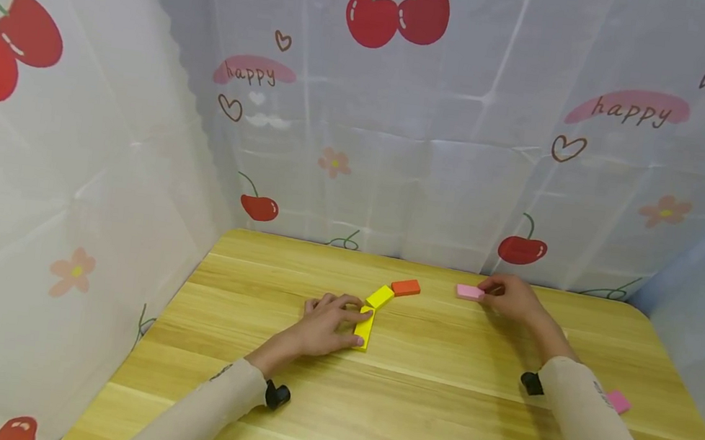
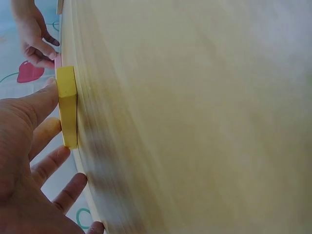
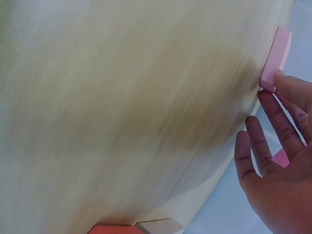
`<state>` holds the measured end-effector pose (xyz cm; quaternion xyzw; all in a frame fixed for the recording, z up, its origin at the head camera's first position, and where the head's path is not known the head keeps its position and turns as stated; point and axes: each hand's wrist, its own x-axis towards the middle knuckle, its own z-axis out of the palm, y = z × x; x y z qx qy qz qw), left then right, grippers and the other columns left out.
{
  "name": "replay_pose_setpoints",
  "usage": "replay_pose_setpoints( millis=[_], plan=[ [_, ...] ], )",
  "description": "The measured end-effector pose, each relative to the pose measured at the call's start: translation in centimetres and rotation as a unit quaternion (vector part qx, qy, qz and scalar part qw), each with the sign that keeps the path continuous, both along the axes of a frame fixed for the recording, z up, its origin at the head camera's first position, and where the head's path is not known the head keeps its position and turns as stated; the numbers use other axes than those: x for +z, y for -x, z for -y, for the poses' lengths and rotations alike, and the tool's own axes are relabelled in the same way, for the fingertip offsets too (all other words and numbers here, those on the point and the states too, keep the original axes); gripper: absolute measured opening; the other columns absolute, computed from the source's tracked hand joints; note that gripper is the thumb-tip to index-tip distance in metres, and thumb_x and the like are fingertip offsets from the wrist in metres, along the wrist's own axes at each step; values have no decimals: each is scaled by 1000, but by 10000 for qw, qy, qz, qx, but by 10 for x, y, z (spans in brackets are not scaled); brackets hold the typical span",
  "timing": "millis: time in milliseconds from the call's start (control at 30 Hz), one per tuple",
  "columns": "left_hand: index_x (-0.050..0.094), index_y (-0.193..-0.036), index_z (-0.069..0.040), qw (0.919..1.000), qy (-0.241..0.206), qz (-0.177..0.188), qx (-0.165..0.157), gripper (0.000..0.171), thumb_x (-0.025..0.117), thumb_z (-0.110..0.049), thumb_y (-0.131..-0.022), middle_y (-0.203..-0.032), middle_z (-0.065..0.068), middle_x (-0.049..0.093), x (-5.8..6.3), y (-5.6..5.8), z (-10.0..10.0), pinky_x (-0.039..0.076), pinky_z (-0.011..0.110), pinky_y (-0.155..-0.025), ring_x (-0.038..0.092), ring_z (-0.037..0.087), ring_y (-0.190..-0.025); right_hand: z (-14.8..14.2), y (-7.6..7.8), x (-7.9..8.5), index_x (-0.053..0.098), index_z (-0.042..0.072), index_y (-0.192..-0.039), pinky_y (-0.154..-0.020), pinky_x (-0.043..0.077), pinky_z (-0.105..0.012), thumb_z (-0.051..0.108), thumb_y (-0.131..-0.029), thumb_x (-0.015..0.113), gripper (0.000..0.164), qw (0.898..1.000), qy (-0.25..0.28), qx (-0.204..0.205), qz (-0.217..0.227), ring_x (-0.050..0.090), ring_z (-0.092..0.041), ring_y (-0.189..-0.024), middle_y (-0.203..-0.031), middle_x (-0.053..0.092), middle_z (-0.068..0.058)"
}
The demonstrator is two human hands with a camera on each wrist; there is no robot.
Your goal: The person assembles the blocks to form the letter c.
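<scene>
My left hand (image 1: 326, 324) lies at a yellow block (image 1: 364, 329), thumb at its near end and index finger at its far end. In the left wrist view the hand holds this yellow block (image 2: 68, 107) against the tabletop, other fingers spread. A second yellow block (image 1: 379, 296) lies just beyond, angled toward an orange-red block (image 1: 406, 288). Farther right, my right hand (image 1: 511, 298) pinches the right end of a light pink block (image 1: 468, 292). Thumb and index finger meet that pink block (image 3: 277, 56) in the right wrist view; the remaining fingers extend beside it.
The wooden table (image 1: 434, 418) ends at a cherry-print curtain (image 1: 420, 199). A brighter pink block (image 1: 618, 401) shows partly past the right sleeve. In the right wrist view, a red block (image 3: 114, 229) and a pale wood-coloured block (image 3: 161, 225) show at the bottom edge.
</scene>
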<state>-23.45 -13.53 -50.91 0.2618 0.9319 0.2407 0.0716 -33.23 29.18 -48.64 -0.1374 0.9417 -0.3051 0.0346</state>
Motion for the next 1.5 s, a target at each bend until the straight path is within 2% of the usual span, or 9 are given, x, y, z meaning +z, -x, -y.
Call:
replay_pose_setpoints(
  millis=[167, 267, 500, 667, 800, 933, 1133, 1500],
  plan=[
    [57, -157, -31, 10000, -48, 29, 21, 58, 70, -47, -104, -168, -4, 46, 1, -2, -1, 22, 61, -107, 43, 29, -139, 5, 0, -1, 77, -2, -118, -93, 58, -51, 14, -99, 76, 25, 10000, 15, 52, 26, 70, -40, -107, -115, 76, -23],
    [57, -157, -30, 10000, -69, 17, 20, 58, 70, -47, -104, -167, -4, 46, 1, -2, -2, 23, 62, -107, 43, 29, -138, 9, 1, -2, 77, -1, -117, -89, 58, -44, 14, -98, 77, 24, 10000, 17, 72, 12, 71, -39, -107, -114, 77, -22],
    [57, -157, -30, 10000, -81, 10, 34, 59, 70, -48, -103, -167, -5, 46, -2, -1, -2, 23, 62, -106, 44, 28, -136, 15, 1, -2, 77, 0, -117, -95, 58, -51, 15, -99, 76, 23, 10000, -38, 17, 56, 69, -39, -108, -114, 76, -21],
    [58, -157, -29, 10000, -86, 15, 28, 58, 71, -48, -103, -167, -4, 46, 0, -1, -3, 23, 63, -106, 44, 29, -137, 18, 4, -5, 77, 2, -117, -86, 56, -39, 16, -99, 76, 23, 9999, -45, -23, 117, 68, -37, -106, -114, 76, -20],
    [58, -157, -29, 9999, -101, 23, 41, 58, 71, -47, -103, -167, -4, 47, 1, -2, -3, 22, 63, -107, 44, 30, -137, 21, 6, -7, 78, 3, -115, -82, 54, -35, 16, -98, 77, 22, 10000, 30, 29, 52, 68, -35, -104, -112, 77, -19],
    [58, -157, -29, 10000, -70, -11, 19, 58, 71, -47, -103, -166, -3, 47, 0, -1, -2, 23, 63, -107, 44, 30, -138, 24, 9, -10, 78, 3, -113, -83, 54, -36, 16, -97, 77, 21, 9999, 34, 84, -67, 67, -32, -99, -109, 76, -18],
    [57, -158, -30, 10000, -59, -5, 6, 58, 71, -47, -103, -166, -3, 47, 0, -1, -1, 23, 63, -107, 44, 31, -140, 30, 11, -11, 79, 2, -112, -91, 53, -43, 15, -97, 78, 19, 9997, 66, 191, -146, 67, -31, -100, -108, 77, -17],
    [57, -157, -30, 9999, -122, -23, 14, 59, 71, -48, -103, -166, -3, 48, -2, 1, 0, 23, 62, -106, 43, 29, -140, 40, 8, -7, 79, 3, -112, -92, 52, -42, 15, -97, 78, 19, 9999, 83, 121, -79, 65, -30, -99, -108, 76, -16]
  ],
)
